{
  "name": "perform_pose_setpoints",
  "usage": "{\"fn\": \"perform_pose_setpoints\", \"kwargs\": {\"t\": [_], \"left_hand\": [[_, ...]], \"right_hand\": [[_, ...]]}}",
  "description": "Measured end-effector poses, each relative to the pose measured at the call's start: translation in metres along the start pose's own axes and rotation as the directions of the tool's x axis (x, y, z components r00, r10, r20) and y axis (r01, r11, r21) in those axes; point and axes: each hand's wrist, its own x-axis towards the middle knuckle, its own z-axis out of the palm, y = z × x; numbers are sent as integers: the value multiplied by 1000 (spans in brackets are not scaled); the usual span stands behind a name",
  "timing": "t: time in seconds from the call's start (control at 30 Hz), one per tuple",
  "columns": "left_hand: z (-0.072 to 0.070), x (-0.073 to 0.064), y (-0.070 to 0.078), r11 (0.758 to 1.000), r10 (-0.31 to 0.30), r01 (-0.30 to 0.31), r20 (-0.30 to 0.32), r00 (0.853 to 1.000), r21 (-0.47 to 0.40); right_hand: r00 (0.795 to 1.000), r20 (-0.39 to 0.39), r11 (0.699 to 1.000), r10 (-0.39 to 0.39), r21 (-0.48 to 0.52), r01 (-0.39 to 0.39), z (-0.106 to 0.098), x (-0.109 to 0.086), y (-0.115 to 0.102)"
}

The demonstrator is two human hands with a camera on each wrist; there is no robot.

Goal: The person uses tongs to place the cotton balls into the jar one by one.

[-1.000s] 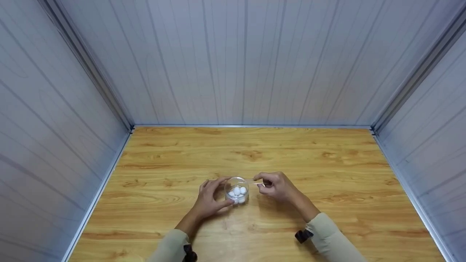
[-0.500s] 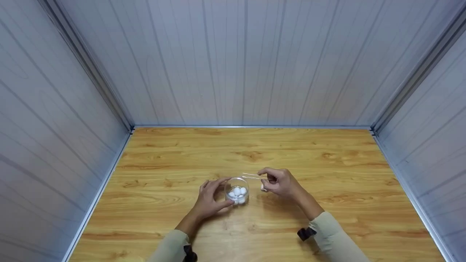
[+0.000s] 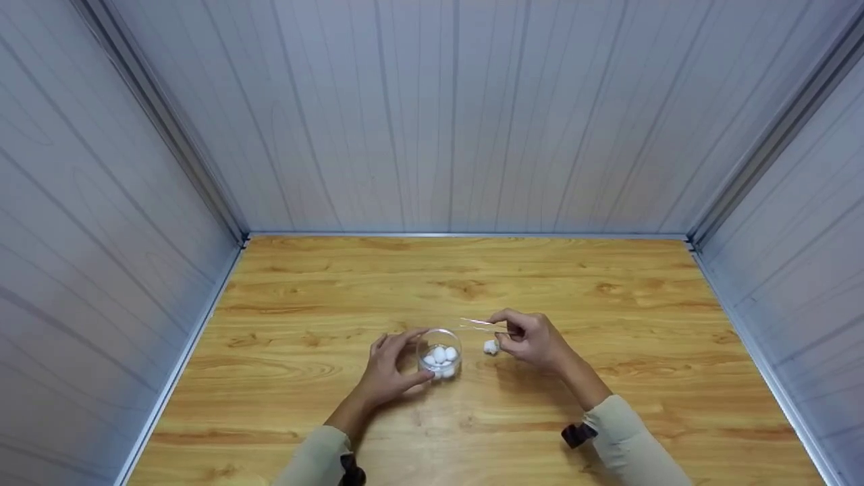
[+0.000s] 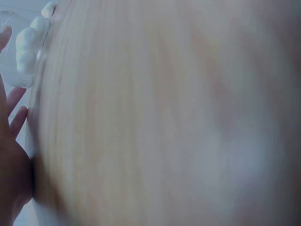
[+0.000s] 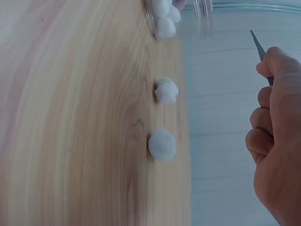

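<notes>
A small clear jar [image 3: 432, 341] holding several white cotton balls [image 3: 440, 354] stands on the wooden table. My left hand [image 3: 386, 371] grips it from the left, thumb at the near side and fingers at the far side. To the right of the jar, my right hand [image 3: 530, 339] pinches a pair of tweezers [image 3: 480, 322], whose tips point left and lie apart. Nothing is between the tips. One loose cotton ball [image 3: 491, 347] lies just left of the right thumb. The right wrist view shows a second loose cotton ball [image 5: 162, 145], hidden in the head view.
The wooden table [image 3: 324, 290] is bounded by pale panel walls [image 3: 418, 121] at the back and both sides. Black wrist cameras [image 3: 578, 435] sit at the sleeves.
My right hand has drawn right with the tweezers, bringing a loose cotton ball into view beside the thumb. The tweezer tips have moved away from the jar. The left hand has stayed still.
</notes>
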Motion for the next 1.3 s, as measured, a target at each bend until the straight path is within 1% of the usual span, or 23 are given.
{"fn": "perform_pose_setpoints", "kwargs": {"t": [0.1,0.3,0.43,0.57,0.77,1.0,1.17,1.3], "left_hand": [[-1,0,1,1000,0,0,-1,1000,0],[-1,0,2,1000,8,-8,3,1000,1],[0,0,2,1000,18,-18,5,1000,3],[0,0,1,1000,12,-12,12,1000,7],[0,0,1,1000,-1,1,12,1000,9],[0,0,2,1000,4,-4,18,1000,7],[0,0,2,1000,6,-6,11,1000,7],[0,0,1,1000,-3,2,14,1000,4]], "right_hand": [[1000,-4,1000,-13,-5,13,-2,-2,1],[1000,-9,1000,-15,-14,15,-8,-7,6],[1000,-16,1000,-15,-22,15,-11,-13,10],[1000,-21,999,-16,-34,15,-14,-20,15],[1000,-12,999,21,-33,-22,-18,-29,17],[998,-7,997,66,-42,-66,-26,-37,19],[996,2,993,91,-71,-90,-33,-43,22],[995,5,992,96,-78,-96,-39,-48,24]]}}
